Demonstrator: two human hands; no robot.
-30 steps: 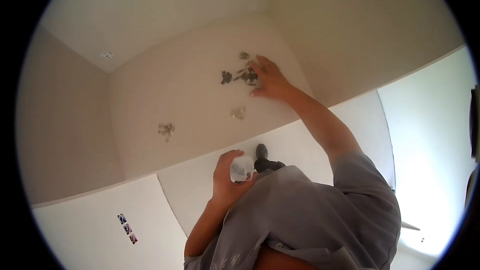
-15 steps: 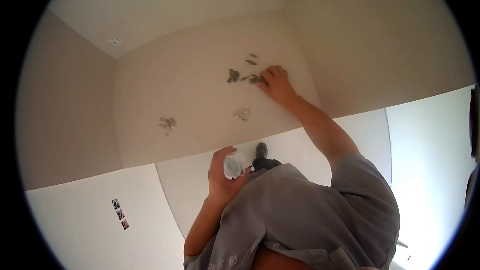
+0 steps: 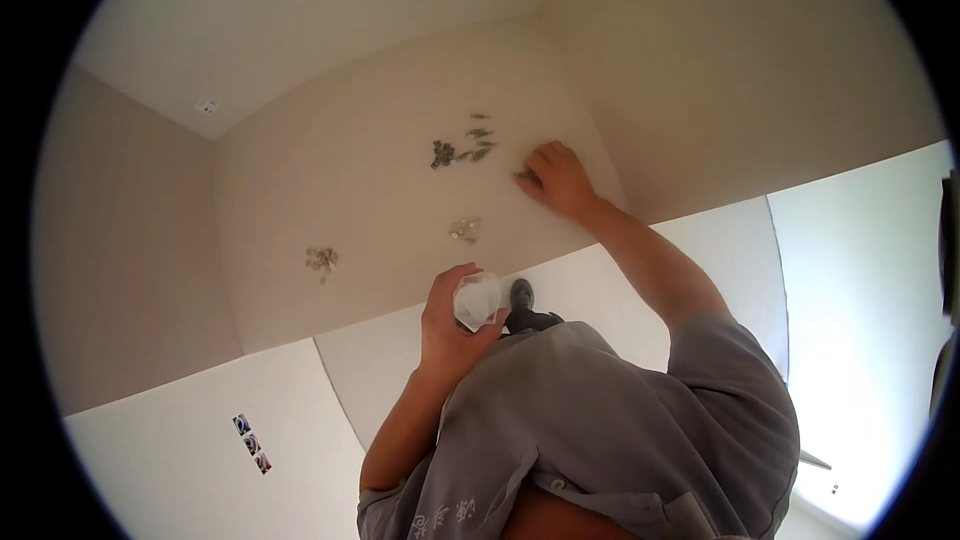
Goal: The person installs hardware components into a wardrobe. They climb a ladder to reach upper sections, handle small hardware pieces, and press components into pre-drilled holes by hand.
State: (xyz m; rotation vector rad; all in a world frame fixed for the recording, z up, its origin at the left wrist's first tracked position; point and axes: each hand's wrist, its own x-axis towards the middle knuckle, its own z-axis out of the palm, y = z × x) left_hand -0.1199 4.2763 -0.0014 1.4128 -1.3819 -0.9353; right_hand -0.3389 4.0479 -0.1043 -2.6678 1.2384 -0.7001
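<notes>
My left hand [image 3: 446,332] is wrapped round a small translucent plastic container [image 3: 478,300], held at the near edge of the pale work surface. Farther out on the right, my right hand [image 3: 560,180] is closed in a pinch low over the surface. A small dark metal piece [image 3: 525,175] shows at its fingertips; its exact kind is too small to make out. Left of that hand lie several loose dark slender pieces [image 3: 482,133], and beside them a tight cluster of dark metal pieces [image 3: 443,154].
On the near part of the surface [image 3: 370,180] lie a small pile of light, shiny pieces [image 3: 464,231] and, farther left, a pile of grey-brown pieces [image 3: 321,260]. Upright panels stand at the left [image 3: 140,230], right [image 3: 740,90] and back. A white label [image 3: 207,105] sits at the back left.
My right hand has drawn away to the right from the dark pieces, with a small one at its fingertips. My left hand has risen slightly with the container. The whole view has shifted a little.
</notes>
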